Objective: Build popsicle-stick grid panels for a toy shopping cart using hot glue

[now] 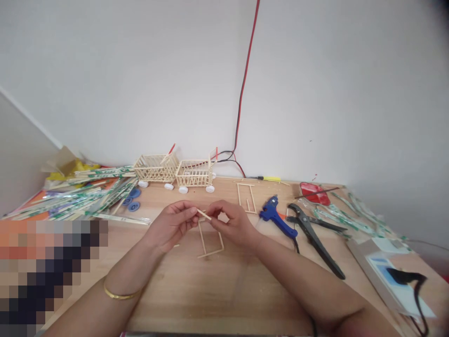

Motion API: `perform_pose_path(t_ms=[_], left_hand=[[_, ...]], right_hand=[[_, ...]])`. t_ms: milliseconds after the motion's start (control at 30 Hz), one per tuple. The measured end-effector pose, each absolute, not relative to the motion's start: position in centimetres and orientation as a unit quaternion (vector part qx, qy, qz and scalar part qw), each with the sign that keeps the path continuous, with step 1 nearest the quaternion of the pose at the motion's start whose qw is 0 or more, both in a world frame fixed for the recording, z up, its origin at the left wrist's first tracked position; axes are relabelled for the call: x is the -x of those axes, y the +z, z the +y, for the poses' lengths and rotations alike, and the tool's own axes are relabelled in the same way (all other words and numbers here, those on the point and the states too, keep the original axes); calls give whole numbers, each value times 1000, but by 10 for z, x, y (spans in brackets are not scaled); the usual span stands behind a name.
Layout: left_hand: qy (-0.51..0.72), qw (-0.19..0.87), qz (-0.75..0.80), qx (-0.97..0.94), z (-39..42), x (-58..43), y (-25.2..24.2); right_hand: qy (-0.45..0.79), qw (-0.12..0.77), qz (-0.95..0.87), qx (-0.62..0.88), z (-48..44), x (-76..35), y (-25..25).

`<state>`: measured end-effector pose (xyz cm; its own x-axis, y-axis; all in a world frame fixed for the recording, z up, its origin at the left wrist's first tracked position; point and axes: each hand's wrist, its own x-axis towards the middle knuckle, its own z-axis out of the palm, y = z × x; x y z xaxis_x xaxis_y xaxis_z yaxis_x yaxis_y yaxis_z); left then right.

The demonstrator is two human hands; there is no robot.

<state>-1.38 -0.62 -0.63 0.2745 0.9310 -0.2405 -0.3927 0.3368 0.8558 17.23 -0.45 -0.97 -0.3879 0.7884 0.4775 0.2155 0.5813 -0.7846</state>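
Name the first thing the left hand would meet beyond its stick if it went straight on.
The left hand would probably meet the right hand first: it lies straight ahead, at the other end of the thin wooden stick. Exact depth is unclear from this view.

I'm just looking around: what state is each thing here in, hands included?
Left hand: pinching a thin stick.
Right hand: curled, fingertips at its other end; grip unclear.
Thin stick: held above the table.
Near stick frame: lying flat, partly hidden.
Far stick frame: lying flat.
Left cart: upright, wheels down.
Right cart: likewise.
Blue glue gun: lying down; heat unknowable.
Black cutter: lying down.
Blue discs: lying flat.
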Motion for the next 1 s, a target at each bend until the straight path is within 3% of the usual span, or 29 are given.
perform_pose_path(t_ms=[233, 367, 500, 800, 900, 1000], left_hand=[[374, 704, 367, -479, -17, 4, -4], [327, 620, 386, -600, -18, 8, -2], [305, 500, 450, -674, -16, 12, -2], [349, 370, 533, -676, -16, 10, -1], [387, 380, 500, -675, -17, 10, -1], [419, 465, 434, -648, -17, 7, -3]], right_hand=[[410, 466, -723, 302, -9, -173, -6], [508, 445, -683, 278, -11, -171, -6], [477, 461, -671, 331, -9, -171, -9], [584, 440, -594, 335, 2, -171, -12], [574, 413, -623, 334, 1, -171, -11], [570, 382, -648, 331, -2, -171, -10]])
